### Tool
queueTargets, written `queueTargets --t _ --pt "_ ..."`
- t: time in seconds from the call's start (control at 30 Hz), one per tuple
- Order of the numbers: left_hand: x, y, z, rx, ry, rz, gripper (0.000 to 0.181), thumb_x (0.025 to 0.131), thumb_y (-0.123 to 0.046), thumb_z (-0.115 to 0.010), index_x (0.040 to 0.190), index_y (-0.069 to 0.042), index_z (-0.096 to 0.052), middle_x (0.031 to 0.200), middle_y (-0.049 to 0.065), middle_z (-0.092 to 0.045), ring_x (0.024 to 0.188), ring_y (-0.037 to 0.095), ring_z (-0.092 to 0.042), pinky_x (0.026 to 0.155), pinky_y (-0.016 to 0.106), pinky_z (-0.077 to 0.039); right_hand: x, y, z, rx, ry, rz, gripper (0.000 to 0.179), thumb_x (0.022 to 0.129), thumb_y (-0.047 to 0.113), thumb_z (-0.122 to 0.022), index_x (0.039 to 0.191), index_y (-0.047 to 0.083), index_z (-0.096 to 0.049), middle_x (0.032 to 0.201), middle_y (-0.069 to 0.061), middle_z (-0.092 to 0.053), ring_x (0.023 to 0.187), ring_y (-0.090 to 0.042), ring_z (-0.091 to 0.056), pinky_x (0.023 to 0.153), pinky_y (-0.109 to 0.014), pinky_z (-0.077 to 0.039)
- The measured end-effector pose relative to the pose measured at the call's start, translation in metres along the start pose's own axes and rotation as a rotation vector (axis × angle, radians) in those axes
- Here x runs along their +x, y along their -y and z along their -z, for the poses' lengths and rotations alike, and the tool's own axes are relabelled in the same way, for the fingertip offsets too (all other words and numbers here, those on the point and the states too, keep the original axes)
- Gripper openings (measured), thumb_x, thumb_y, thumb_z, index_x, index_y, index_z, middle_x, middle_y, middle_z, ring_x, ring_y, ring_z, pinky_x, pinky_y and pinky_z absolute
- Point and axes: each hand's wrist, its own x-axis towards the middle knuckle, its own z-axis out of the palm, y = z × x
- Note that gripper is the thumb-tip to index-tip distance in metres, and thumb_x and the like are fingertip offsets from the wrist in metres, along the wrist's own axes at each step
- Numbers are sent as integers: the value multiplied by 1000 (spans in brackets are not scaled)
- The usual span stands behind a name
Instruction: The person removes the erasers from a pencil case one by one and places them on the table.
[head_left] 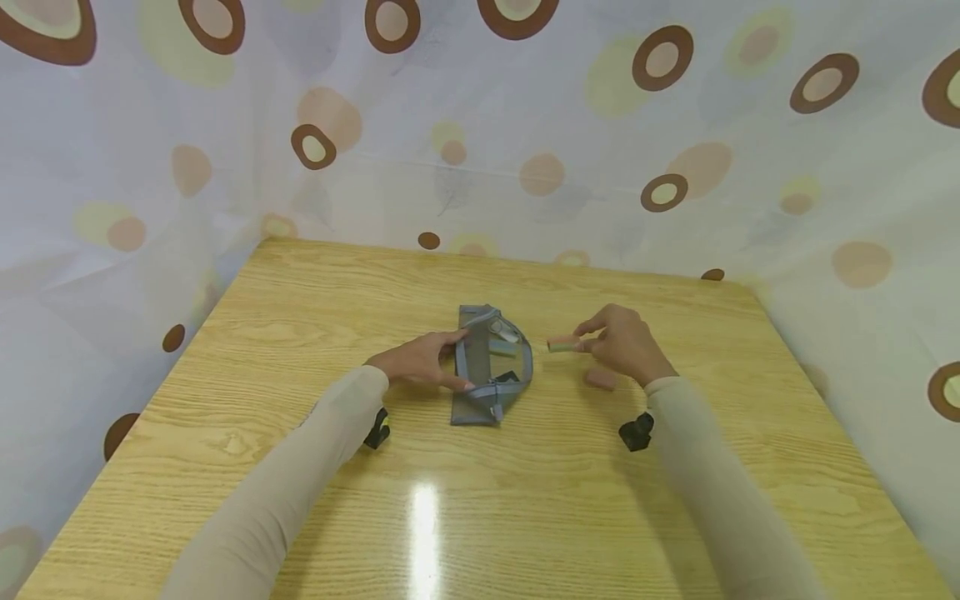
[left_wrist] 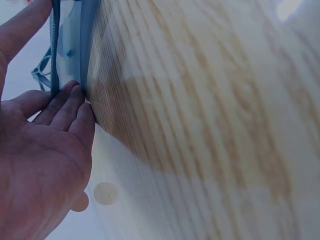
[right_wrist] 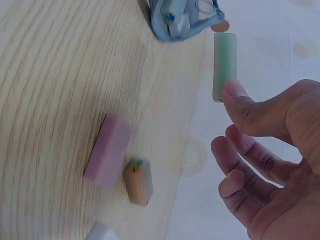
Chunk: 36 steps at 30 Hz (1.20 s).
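Observation:
A grey-blue zippered pouch (head_left: 472,410) lies on the table with its mouth spread. My left hand (head_left: 420,360) holds its left side, thumb toward the near end and fingers toward the far end; in the left wrist view the fingers (left_wrist: 67,107) bend against the pouch wall. Inside are a pale green block (head_left: 502,347), a whitish item and something dark. To the right of the mouth, my right hand (head_left: 624,343) pinches a small eraser-like block (head_left: 561,343) by one end, orange and green in the head view. The right wrist view shows its green face (right_wrist: 225,62).
Under the right hand lies a pink block (head_left: 600,379). Beside that pink block (right_wrist: 108,151) are a smaller orange piece (right_wrist: 138,182) with a green mark and part of a white object (right_wrist: 102,232). A patterned sheet (head_left: 480,150) hangs around the wooden table (head_left: 300,283).

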Motion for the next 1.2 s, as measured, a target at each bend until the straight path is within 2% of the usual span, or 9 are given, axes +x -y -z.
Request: queueTargets --t 0.27,0.5,0.87,1.2 --pt "1 1 0 21 4 -11 102 79 -36 -77 153 -11 -12 156 6 -17 141 25 -22 113 36 -24 -20 -26 18 -17 0 -46 21 87 15 -68 104 3 -73 113 -18 -62 91 -33 -64 74 -48 -53" --pt "2 1 0 11 6 -19 103 78 -37 -78 153 -11 -12 156 6 -16 141 24 -22 113 35 -24 -40 -50 26 -37 9 -76 25 87 18 -68 106 2 -72 118 -23 -59 94 -38 -63 73 -48 -54" --pt "-1 -5 0 73 2 -13 102 79 -38 -76 152 -7 -12 156 12 -16 141 28 -24 113 39 -25 -64 -68 27 -18 20 -92 25 87 14 -68 105 -3 -71 118 -28 -59 92 -40 -64 72 -49 -54" --pt "-1 -6 0 85 1 0 103 78 -40 -77 152 -9 -13 156 9 -17 140 26 -25 113 39 -25 -77 -85 21 -23 19 -91 28 87 19 -70 103 -3 -72 113 -27 -62 89 -39 -64 70 -48 -55"
